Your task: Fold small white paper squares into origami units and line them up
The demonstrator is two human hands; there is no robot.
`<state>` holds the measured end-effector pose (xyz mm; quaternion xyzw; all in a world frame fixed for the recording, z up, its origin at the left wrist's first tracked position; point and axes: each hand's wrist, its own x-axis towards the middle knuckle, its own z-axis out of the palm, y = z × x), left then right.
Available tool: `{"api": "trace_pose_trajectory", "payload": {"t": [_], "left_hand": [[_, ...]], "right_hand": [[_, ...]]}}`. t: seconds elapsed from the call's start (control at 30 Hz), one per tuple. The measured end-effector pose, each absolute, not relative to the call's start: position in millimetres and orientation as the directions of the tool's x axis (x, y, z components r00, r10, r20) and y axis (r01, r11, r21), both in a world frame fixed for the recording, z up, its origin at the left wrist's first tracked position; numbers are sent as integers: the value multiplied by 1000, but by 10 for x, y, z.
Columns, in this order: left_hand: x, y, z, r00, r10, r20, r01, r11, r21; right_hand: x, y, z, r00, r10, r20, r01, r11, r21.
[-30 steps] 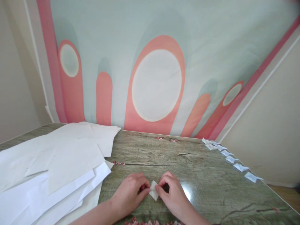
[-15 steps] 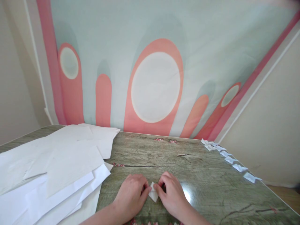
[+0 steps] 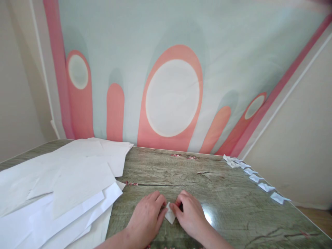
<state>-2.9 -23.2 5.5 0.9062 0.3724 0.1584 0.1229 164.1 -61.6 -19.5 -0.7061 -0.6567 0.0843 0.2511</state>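
A small folded piece of white paper (image 3: 170,213) lies between both hands near the table's front edge, a point facing toward me. My right hand (image 3: 190,212) pinches its right side between thumb and forefinger. At its left side is my left hand (image 3: 147,216), with thumb and fingers closed together at the paper's edge. The fingertips cover parts of both sides of the paper.
Large white sheets (image 3: 83,180) overlap in a pile on the left of the wood-patterned table (image 3: 160,169). Several small folded white papers (image 3: 266,187) line the right edge. A patterned cloth (image 3: 129,41) hangs behind.
My left hand has shifted slightly, its thumb and fingertips changing place at the paper's left side. The right hand and the folded paper look nearly the same.
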Motion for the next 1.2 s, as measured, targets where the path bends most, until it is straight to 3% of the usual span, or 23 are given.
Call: {"api": "trace_pose_trajectory", "payload": {"t": [0.17, 0.33, 0.5, 0.67, 0.77, 0.9, 1.2], "left_hand": [[-44, -294, 17, 814, 552, 182, 517, -830, 207], [-4, -398, -22, 836, 532, 135, 534, -845, 28], [-9, -408, -46, 830, 542, 131, 546, -838, 8], [-31, -413, -29, 832, 542, 120, 546, -838, -2], [-27, -426, -15, 831, 544, 118, 548, -836, -8], [-17, -427, -24, 825, 549, 132, 556, -831, -14], [-15, -413, -68, 831, 537, 145, 550, -831, -78]], "right_hand": [[1647, -602, -200, 118, 970, 213, 883, -4, -469], [1620, -618, -217, 128, 963, 235, 900, -13, -436], [1718, -636, -248, 126, 956, 264, 845, 36, -533], [1867, -693, -199, -20, 980, 197, 709, 152, -688], [1866, -733, -147, -89, 968, 234, 671, 232, -704], [1804, -781, -115, -175, 938, 299, 725, 328, -605], [1759, -820, -184, -260, 906, 335, 891, 359, -279]]}}
